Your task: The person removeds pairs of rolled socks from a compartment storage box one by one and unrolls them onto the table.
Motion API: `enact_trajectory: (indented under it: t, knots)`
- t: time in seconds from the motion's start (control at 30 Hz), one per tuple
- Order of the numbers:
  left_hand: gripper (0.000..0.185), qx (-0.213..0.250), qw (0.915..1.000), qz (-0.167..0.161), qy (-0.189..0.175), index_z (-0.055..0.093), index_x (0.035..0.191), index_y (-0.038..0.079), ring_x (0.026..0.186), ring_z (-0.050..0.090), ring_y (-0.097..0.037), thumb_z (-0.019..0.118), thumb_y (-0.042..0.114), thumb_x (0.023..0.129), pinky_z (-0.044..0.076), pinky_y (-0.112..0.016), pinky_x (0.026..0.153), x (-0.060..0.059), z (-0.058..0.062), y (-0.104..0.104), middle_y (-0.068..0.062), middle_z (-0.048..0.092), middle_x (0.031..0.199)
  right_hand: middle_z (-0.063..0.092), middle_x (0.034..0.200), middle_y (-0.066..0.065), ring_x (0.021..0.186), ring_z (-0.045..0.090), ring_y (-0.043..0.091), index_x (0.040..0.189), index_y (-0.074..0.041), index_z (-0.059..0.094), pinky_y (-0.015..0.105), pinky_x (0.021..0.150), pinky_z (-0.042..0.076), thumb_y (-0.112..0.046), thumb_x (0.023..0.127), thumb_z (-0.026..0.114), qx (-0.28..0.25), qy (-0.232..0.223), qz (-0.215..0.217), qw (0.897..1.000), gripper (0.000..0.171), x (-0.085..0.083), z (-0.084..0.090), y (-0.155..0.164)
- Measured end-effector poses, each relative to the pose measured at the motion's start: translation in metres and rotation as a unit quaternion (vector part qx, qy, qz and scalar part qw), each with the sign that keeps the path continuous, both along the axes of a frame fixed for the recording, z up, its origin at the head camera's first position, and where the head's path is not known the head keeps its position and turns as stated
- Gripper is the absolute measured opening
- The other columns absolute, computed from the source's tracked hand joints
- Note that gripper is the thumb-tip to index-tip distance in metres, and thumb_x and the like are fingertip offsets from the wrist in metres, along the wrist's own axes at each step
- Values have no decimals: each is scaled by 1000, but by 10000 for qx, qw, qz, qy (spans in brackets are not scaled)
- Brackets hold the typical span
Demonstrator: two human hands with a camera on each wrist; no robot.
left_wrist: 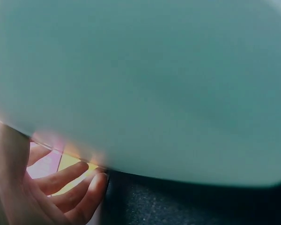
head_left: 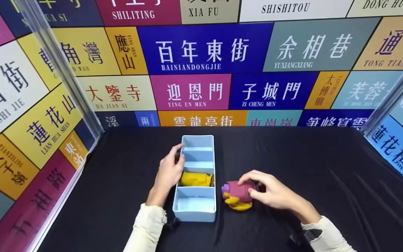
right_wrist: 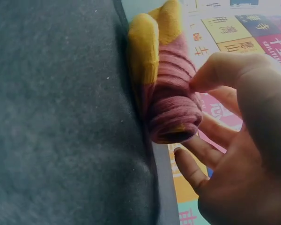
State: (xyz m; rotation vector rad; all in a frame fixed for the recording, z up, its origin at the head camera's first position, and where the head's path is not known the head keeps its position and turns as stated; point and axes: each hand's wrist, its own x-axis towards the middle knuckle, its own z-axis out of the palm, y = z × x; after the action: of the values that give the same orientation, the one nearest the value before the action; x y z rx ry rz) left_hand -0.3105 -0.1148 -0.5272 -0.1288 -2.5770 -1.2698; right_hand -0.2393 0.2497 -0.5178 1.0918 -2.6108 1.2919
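Note:
A long light-blue box with several compartments stands on the black cloth. My left hand lies along its left side, with fingertips touching the rim. In the left wrist view the box wall covers most of the picture, and the fingers of my left hand show below it. A rolled yellow sock fills the second compartment from the front. Right of the box, my right hand pinches a rolled pair of mauve socks with yellow ends, between thumb and fingers. The right wrist view shows the sock roll close up.
Black cloth covers the table. Panels with printed street names stand behind and at both sides, with clear corner posts. A dark band circles my right wrist.

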Motion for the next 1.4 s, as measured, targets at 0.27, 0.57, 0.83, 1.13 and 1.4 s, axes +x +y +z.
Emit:
enact_trajectory:
  t: [0.27, 0.57, 0.83, 1.13, 1.4]
  knots:
    - [42, -237, 9996, 181, 25, 63, 149, 40, 105, 70, -24, 64, 31, 107, 57, -51, 91, 1, 2, -3, 0, 76, 119, 71, 126, -9, 108, 66, 12, 132, -25, 68, 28, 94, 55, -32, 94, 86, 407, -31, 37, 9992, 43, -2, -2, -1]
    - [29, -636, 9954, 327, 641, 76, 131, 30, 127, 69, -28, 70, 28, 103, 57, -53, 103, 2, 14, -2, -1, 73, 135, 72, 125, -8, 105, 67, 13, 133, -26, 67, 26, 91, 56, -29, 96, 85, 297, -338, -50, 9990, 41, -4, -5, 0]
    - [19, -791, 9828, -55, 1671, 81, 116, 18, 119, 67, -29, 73, 15, 99, 54, -46, 106, 11, 38, 11, -2, 78, 123, 72, 125, -6, 103, 68, 15, 135, -28, 66, 26, 90, 56, -31, 98, 82, 245, -603, -56, 9979, 40, -5, -7, 1]
    - [13, -1210, 9529, -1601, 2273, 80, 112, 16, 117, 68, -27, 72, 17, 101, 54, -43, 104, 46, 53, 62, -3, 77, 119, 79, 117, -4, 94, 73, 11, 138, -22, 69, 27, 82, 59, -25, 102, 78, 60, -338, 45, 9994, 38, -4, -6, 2]
    - [13, -2239, 9081, -2495, 2508, 80, 108, 19, 100, 65, -18, 80, 24, 96, 55, -28, 89, 73, 53, 95, 4, 71, 108, 75, 129, -3, 105, 72, 12, 140, -21, 68, 27, 90, 57, -21, 104, 74, 71, 91, 135, 9998, 37, -5, -8, 1]
